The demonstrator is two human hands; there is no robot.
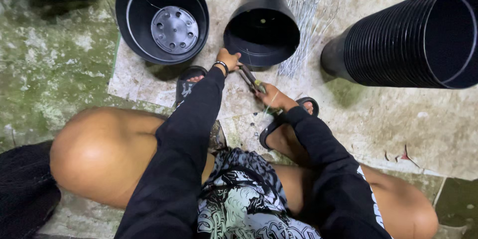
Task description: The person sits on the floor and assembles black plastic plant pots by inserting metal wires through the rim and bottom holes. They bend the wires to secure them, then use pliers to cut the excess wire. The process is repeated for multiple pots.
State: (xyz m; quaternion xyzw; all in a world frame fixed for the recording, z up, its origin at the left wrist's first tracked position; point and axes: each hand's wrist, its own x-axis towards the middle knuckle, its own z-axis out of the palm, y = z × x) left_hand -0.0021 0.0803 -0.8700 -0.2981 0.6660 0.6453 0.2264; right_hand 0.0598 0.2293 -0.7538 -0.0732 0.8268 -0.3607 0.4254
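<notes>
I squat over a concrete floor. My left hand (228, 60) grips the near rim of a black plastic pot (261, 24) that lies tipped on its side, mouth toward me. A black band circles that wrist. My right hand (273, 96) holds a pair of pliers (250, 78) whose jaws point up at the pot's rim, close to my left hand. A thin wire seems to run down from the pliers past my right hand.
A second black pot (162, 17) stands upright at upper left, its holed base showing. A long stack of nested black pots (408, 39) lies on its side at right. A bundle of thin metal wires (303, 24) lies behind the tipped pot. My sandalled feet (188, 82) rest below.
</notes>
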